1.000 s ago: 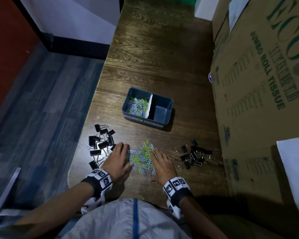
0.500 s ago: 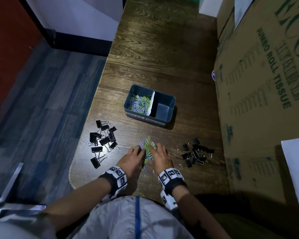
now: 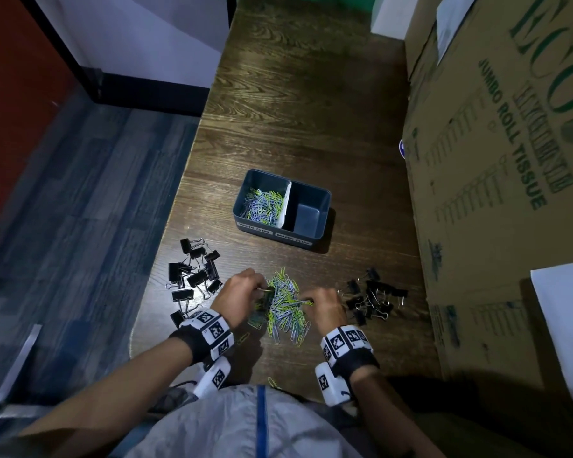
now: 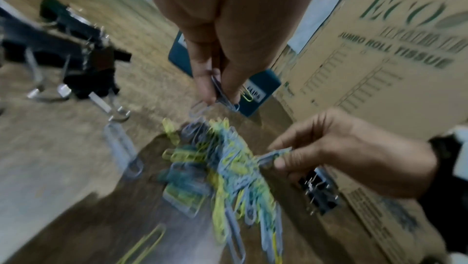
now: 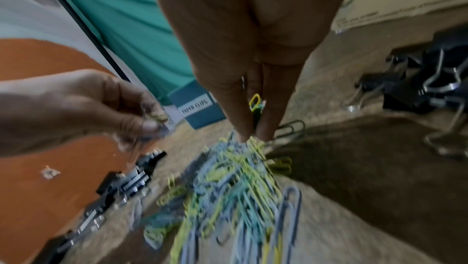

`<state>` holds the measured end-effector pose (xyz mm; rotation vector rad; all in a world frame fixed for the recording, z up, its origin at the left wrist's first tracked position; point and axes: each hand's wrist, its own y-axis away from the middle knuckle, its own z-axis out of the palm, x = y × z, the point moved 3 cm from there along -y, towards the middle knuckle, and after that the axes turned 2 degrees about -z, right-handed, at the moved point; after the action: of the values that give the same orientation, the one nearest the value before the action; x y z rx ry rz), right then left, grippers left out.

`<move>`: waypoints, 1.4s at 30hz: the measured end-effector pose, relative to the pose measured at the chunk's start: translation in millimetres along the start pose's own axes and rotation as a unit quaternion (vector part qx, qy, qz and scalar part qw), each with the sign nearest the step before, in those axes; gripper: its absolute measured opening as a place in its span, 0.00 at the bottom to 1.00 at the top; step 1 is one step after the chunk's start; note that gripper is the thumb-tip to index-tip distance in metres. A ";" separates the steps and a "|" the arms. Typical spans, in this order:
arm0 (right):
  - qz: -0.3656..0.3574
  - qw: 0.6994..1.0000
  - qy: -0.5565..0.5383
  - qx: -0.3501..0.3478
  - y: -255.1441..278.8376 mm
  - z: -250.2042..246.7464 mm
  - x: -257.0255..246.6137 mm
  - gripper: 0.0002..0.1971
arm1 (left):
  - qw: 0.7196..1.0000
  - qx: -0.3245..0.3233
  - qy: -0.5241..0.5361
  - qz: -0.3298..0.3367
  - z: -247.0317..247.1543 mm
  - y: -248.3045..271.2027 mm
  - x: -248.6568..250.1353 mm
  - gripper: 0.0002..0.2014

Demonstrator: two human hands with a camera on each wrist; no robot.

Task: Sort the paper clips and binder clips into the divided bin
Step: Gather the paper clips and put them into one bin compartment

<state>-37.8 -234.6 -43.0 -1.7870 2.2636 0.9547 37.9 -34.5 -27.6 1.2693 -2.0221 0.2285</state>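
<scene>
Paper clips [image 3: 285, 309] lie heaped near us, short of the divided bin [image 3: 311, 233]. Our left hand [image 3: 242, 297] and right hand [image 3: 324, 304] each pinch a few; we should squeeze firmly and lift slowly so tangled clips don't trail.

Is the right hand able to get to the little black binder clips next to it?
Probably yes. The small binder clips lie just right of the right hand on bare table, nothing between. But that hand already pinches paper clips, so it must drop those first.
</scene>
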 end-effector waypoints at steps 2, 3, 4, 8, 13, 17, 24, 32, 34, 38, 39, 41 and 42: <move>0.007 1.000 -0.010 0.003 -0.8 -2.3 -0.9 0.12 | 0.999 0.035 0.016 0.021 -19.7 -6.3 11.3 0.08; 0.013 1.000 -0.017 0.000 -1.7 -3.2 -1.5 0.12 | 0.998 0.055 0.019 0.027 -31.5 -11.3 18.5 0.07; 0.017 1.000 -0.020 -0.006 -3.7 -4.3 -2.5 0.12 | 0.996 0.078 0.019 0.034 -44.5 -18.3 25.9 0.06; 0.018 0.999 -0.042 -0.005 -8.3 -22.4 -20.1 0.12 | 0.985 0.163 0.008 0.059 -95.7 -62.5 50.5 0.05; -0.061 0.994 -0.077 0.046 -23.1 -65.4 -63.4 0.09 | 0.987 0.156 0.012 0.031 -120.4 -106.7 56.5 0.12; -0.102 0.986 -0.094 0.094 -44.6 -111.5 -106.2 0.10 | 0.989 0.146 0.001 0.020 -109.9 -88.7 39.0 0.17; -0.107 0.984 -0.063 0.127 -111.4 -142.6 -158.3 0.12 | 0.998 0.023 -0.046 -0.041 -57.7 -10.0 -20.3 0.12; -0.165 0.982 0.000 0.098 -73.6 -97.9 -131.3 0.22 | 0.990 -0.076 -0.108 -0.044 -20.8 51.2 -51.6 0.07; -0.147 0.987 -0.009 0.059 -51.9 -71.1 -108.7 0.24 | 0.985 -0.113 -0.120 -0.044 -13.2 61.8 -50.6 0.05; -0.060 0.991 0.029 -0.117 -0.2 -1.3 -48.8 0.20 | 0.976 -0.167 -0.136 -0.030 4.1 72.3 -52.9 0.09; -0.044 0.988 0.037 -0.145 11.8 18.8 -30.9 0.19 | 0.973 -0.179 -0.140 -0.029 9.7 72.3 -53.4 0.11; -0.019 0.977 0.050 -0.208 32.5 59.2 -1.1 0.15 | 0.968 -0.195 -0.158 -0.019 19.5 72.1 -50.3 0.14; -0.013 0.970 0.060 -0.234 39.5 79.4 10.4 0.15 | 0.966 -0.195 -0.170 -0.010 23.4 71.4 -47.7 0.14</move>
<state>-99.9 -196.9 -94.9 -2.0902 2.2067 1.5173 -21.4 23.3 -60.2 1.1292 -2.1953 -0.4083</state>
